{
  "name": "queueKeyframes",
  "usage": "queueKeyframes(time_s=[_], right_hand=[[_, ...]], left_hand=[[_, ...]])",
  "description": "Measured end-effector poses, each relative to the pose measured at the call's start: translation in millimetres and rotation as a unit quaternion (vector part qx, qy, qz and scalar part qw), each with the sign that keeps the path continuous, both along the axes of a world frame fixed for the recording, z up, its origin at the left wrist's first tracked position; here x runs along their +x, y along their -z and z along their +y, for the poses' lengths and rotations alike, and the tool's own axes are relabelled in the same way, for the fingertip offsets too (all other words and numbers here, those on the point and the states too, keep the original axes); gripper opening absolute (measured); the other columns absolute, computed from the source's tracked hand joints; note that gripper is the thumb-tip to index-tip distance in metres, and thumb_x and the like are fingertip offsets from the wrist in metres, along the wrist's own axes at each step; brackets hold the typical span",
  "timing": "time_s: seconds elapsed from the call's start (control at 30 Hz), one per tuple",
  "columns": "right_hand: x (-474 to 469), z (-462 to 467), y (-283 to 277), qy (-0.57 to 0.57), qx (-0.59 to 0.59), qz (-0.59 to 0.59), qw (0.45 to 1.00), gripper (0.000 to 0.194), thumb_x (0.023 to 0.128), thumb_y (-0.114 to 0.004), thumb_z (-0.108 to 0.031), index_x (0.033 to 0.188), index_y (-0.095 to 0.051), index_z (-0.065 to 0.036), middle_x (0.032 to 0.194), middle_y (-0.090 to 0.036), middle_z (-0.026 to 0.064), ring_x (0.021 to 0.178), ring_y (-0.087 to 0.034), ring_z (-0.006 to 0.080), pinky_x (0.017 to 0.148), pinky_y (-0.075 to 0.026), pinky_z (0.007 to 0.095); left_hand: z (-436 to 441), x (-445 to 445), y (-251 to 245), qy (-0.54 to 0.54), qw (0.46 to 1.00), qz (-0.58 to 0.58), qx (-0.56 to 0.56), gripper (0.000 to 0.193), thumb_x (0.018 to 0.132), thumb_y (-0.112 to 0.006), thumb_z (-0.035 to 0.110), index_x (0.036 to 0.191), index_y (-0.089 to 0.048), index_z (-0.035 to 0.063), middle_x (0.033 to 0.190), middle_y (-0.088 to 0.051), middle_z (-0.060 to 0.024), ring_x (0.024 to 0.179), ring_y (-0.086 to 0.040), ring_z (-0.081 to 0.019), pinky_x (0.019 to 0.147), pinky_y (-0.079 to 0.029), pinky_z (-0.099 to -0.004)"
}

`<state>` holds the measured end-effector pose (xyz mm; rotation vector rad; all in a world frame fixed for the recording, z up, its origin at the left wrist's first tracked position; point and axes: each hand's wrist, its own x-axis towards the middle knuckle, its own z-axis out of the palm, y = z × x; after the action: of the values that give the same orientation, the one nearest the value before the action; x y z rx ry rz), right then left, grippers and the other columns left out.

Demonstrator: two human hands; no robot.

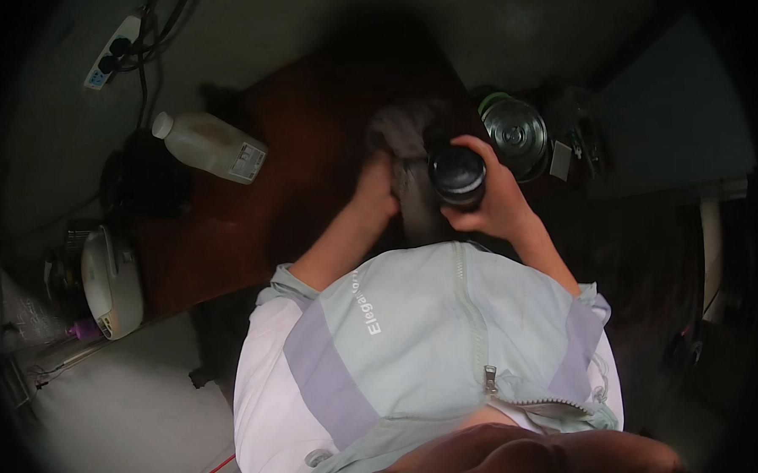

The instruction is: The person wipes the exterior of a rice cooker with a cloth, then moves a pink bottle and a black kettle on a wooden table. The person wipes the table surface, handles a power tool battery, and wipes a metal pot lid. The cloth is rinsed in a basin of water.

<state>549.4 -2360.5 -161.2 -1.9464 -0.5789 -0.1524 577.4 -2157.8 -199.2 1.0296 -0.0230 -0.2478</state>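
My right hand (501, 202) is wrapped around a dark cylindrical container with a rounded lid (459, 173), its top facing up toward the camera. Just left of it, my left hand (379, 186) grips a greyish-brown cloth (403, 131); part of the cloth hangs down between the hands, close to the container. The fingers of my left hand are mostly hidden by the cloth and slightly blurred. Both hands are over a dark reddish-brown wooden table (227, 243), in front of my jacket.
A translucent plastic jug (207, 142) with a white cap lies at the table's left. Nearby are a light-coloured appliance (111, 280) and a power strip (112, 53) with plugs and cables. On the right are a round glass lid (515, 132) and a small white card (560, 160).
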Motion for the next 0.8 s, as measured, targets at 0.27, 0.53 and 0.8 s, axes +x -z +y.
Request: queueKeyframes(time_s=[0.27,0.53,0.8], right_hand=[[-42.0,-46.1,42.3,0.191,0.081,0.101,0.973,0.075,0.063,-0.077,-0.012,0.13,-0.043,-0.004,0.1,-0.064,0.0094,0.092,-0.062,0.0183,0.086,-0.048,0.0303],[-72.2,-62.3,64.2,0.264,0.156,0.145,0.941,0.073,0.066,-0.077,-0.009,0.131,-0.044,-0.005,0.105,-0.06,0.0055,0.093,-0.058,0.0146,0.086,-0.047,0.0285],[-19.8,-68.1,63.6,0.198,0.18,0.058,0.962,0.073,0.072,-0.076,-0.014,0.135,-0.042,-0.002,0.12,-0.053,0.0088,0.107,-0.053,0.0172,0.094,-0.043,0.0299]], left_hand=[[153.1,207.5,19.3,-0.255,0.653,-0.124,0.702,0.048,0.094,-0.051,0.032,0.134,-0.047,0.006,0.128,-0.055,-0.0158,0.118,-0.053,-0.0298,0.099,-0.045,-0.0429],[55.1,214.1,67.5,-0.069,0.577,-0.312,0.752,0.051,0.087,-0.059,0.034,0.133,-0.052,0.0121,0.132,-0.054,-0.016,0.122,-0.05,-0.0332,0.101,-0.043,-0.0463],[12.6,11.1,49.9,0.296,0.732,-0.453,0.414,0.056,0.065,-0.072,0.012,0.12,-0.062,0.0168,0.121,-0.06,-0.0109,0.115,-0.055,-0.0335,0.099,-0.045,-0.0422]])
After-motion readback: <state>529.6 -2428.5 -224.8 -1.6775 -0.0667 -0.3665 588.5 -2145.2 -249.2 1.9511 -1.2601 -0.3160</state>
